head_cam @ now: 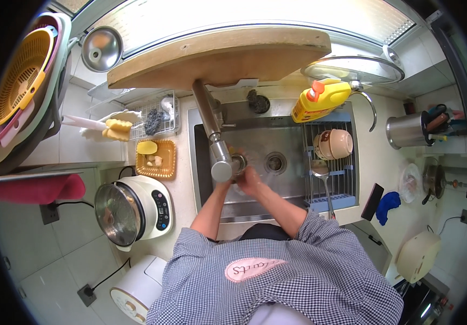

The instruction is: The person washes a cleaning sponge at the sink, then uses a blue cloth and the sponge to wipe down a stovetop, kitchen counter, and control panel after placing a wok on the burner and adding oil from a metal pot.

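Both my hands are inside the stainless steel sink [286, 140], close together under the pull-down head of the faucet [221, 171]. The faucet head hides most of my left hand [224, 187]; only its wrist side shows clearly. My right hand [250, 182] is just right of the faucet head, blurred, its fingers turned towards my left hand. Whether either hand holds anything cannot be made out. Water seems to splash around them. The drain strainer [275, 163] lies to the right of my hands.
Right across the sink sits a drying rack [310, 178] with bowls [334, 144] and a slotted-looking turner [325, 183]. A yellow detergent bottle [323, 101] stands behind it. A wooden board [217, 57] overhangs the faucet. Left are a basket tray [168, 162] of peeled pieces and an electric cooker [135, 211].
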Motion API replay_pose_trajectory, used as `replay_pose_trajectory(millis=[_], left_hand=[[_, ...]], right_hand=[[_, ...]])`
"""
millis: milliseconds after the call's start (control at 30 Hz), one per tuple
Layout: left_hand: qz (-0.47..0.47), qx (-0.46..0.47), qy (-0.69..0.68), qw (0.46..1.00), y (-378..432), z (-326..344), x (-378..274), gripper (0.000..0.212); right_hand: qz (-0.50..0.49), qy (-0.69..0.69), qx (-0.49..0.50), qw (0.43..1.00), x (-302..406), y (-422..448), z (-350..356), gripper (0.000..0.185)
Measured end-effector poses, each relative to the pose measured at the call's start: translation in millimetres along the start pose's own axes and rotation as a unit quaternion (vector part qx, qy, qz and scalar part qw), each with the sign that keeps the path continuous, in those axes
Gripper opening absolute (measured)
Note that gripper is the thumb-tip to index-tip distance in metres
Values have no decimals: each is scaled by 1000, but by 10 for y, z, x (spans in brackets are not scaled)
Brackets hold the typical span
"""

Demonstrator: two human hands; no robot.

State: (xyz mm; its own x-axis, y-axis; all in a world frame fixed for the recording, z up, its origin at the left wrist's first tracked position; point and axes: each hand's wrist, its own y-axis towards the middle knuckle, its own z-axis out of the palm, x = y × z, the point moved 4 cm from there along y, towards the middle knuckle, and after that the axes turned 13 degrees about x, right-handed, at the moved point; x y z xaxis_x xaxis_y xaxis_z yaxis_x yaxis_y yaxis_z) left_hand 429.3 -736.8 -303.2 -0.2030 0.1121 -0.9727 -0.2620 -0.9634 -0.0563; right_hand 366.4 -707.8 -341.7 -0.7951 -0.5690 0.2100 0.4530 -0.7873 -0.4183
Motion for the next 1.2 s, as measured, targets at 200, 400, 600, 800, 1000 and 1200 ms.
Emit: replay_pose_trajectory(millis=[200,400,600,800,1000,1200], left_hand=[[28,-20,267,963,33,722,-49,37],[-3,50,-64,997,-290,-558,1348,44],[79,-26,734,674,-2,672,236,51],[-63,-45,125,989,106,53,420,46],[-115,55,-97,987,39,593,260,49],[-179,118,-503,837,-133,128,510,44]], right_hand=[[-29,-7,-78,997,488,164,-333,28],[54,-90,-58,993,-129,-101,238,27],[3,69,-32,997,145,252,-394,28],[77,-114,-102,985,134,38,-216,32],[28,-235,-191,953,852,-27,-156,74],[-36,-505,-139,851,1013,-330,-387,66]])
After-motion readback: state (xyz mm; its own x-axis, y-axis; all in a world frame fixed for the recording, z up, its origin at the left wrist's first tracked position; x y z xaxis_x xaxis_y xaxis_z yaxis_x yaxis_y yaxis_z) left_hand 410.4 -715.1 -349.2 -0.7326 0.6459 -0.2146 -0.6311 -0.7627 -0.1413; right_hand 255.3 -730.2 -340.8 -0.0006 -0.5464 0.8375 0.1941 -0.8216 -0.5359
